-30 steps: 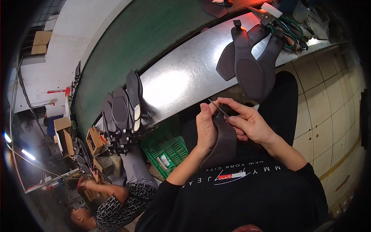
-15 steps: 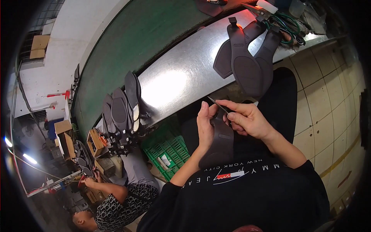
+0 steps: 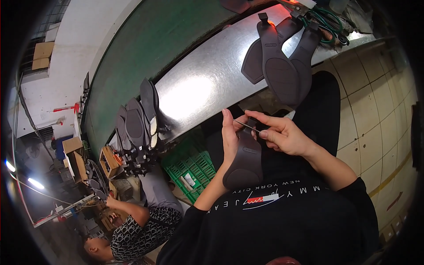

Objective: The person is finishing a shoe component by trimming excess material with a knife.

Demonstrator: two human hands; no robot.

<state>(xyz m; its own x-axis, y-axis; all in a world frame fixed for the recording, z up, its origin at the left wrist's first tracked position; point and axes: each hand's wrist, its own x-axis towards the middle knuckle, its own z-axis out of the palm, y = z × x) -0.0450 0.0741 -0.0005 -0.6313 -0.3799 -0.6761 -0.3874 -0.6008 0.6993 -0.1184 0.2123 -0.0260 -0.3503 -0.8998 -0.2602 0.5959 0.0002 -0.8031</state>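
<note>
In front of my chest, my left hand (image 3: 230, 139) is wrapped round the heel end of a dark brown heeled shoe sole (image 3: 244, 161). The sole's wide toe part hangs down towards my shirt. My left thumb points up, clear of the sole. A thin metal blade (image 3: 245, 126) is pinched between the thumb and fingers of my right hand (image 3: 285, 136). It lies slantwise over the heel, its far end close to my left hand. Whether the blade touches the heel I cannot tell, and part of the heel is hidden by my fingers.
Ahead, a shiny metal ledge (image 3: 207, 84) runs along a green belt (image 3: 145, 48). Several heeled soles (image 3: 282, 75) overlap at its right, near green cable (image 3: 329, 26); more soles (image 3: 136, 119) stand at its left. Below are a green crate (image 3: 205, 165) and a seated person (image 3: 145, 229).
The blade has swung to a flatter slant across the heel. My left hand has tipped the sole, so more of its underside shows. The other person's hands have moved apart.
</note>
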